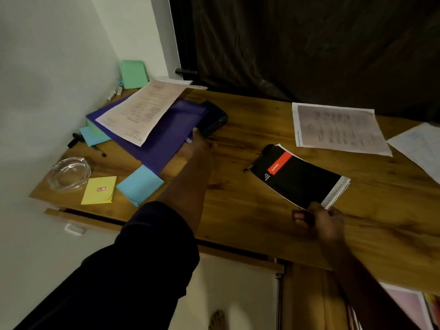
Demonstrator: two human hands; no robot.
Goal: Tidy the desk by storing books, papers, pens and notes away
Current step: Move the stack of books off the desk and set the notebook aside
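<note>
My right hand (319, 220) pinches the near corner of a black spiral notepad (297, 179) with a red label, lifted slightly over the wooden desk (250, 129). A black pen (258, 158) lies under the pad's far end. My left hand (196, 146) grips the near edge of a purple folder (166, 136), thumb on top. A printed sheet (142, 108) lies on the folder, and a dark blue book (213, 119) sits against its right side. Blue (140, 184) and yellow (100, 190) sticky pads lie at the front left.
A glass ashtray (69, 173) sits at the desk's left corner. Markers (114, 92) and a green pad (133, 73) lie by the wall. Two loose papers (338, 128) (421, 146) cover the right side. A drawer (78, 220) stands slightly open below.
</note>
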